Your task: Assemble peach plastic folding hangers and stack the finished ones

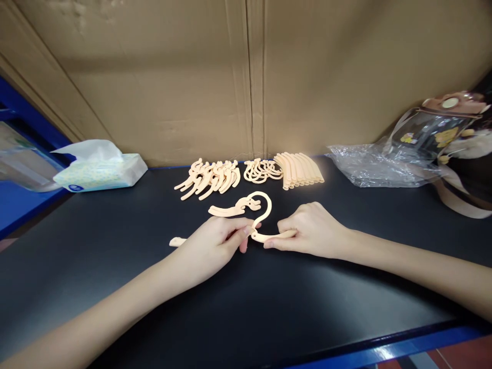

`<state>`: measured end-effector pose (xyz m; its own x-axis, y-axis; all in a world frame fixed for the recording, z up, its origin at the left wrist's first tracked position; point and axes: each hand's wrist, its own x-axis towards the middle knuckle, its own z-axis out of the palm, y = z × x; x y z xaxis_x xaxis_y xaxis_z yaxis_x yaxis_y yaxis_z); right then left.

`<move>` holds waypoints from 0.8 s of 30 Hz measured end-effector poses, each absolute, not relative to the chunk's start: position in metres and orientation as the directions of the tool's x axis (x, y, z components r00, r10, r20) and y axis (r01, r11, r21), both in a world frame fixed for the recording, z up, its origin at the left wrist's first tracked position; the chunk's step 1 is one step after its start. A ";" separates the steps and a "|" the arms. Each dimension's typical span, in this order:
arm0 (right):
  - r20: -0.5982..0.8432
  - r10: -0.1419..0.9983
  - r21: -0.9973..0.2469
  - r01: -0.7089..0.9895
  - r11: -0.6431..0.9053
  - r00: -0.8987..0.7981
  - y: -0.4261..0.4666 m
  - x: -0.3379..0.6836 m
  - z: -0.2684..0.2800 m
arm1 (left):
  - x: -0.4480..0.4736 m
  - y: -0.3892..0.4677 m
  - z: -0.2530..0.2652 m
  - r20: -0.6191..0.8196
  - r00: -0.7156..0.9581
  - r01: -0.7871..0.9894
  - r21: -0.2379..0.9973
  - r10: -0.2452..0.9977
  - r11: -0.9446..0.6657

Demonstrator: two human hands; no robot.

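A cream plastic hanger (268, 206) with a curved hook is between my hands above the black table. My left hand (205, 251) pinches it at the joint under the hook, and a cream arm end pokes out behind that wrist. My right hand (313, 228) is closed around the hanger's right arm, thumb along it. Just beyond my left hand lies a small group of loose cream pieces (226, 210), a curved arm among them. Farther back are a pile of curved arm pieces (211, 179), several loose hooks (261, 171) and a neat stack of curved hollow pieces (300, 170).
A tissue pack (100, 171) stands at the back left. On the back right lies a crumpled clear plastic bag (376, 166), beside a clear bottle (426, 136) with a brown lid and strap. A cardboard wall (184, 87) closes off the table's (269, 312) far edge.
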<state>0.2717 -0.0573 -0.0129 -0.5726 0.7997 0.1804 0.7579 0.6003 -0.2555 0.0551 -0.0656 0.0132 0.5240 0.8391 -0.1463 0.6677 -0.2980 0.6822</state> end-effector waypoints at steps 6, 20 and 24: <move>0.158 0.788 -0.284 0.737 0.613 -0.595 -0.056 0.272 -0.012 | 0.052 -0.064 0.010 -0.125 0.577 0.687 0.610 0.807 -0.396; 0.336 0.701 -0.137 0.704 0.697 -0.629 -0.051 0.277 -0.018 | 0.051 -0.065 0.003 0.005 0.655 0.722 0.291 0.755 -0.628; 0.492 0.685 -0.167 0.714 0.680 -0.537 -0.050 0.278 -0.016 | 0.050 -0.064 0.002 0.038 0.641 0.722 0.308 0.767 -0.619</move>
<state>0.2784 -0.0495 -0.0157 -0.5374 0.6848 0.4921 0.7136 0.6803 -0.1673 0.0504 -0.0643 0.0024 0.6407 0.7668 0.0381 0.7224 -0.6190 0.3081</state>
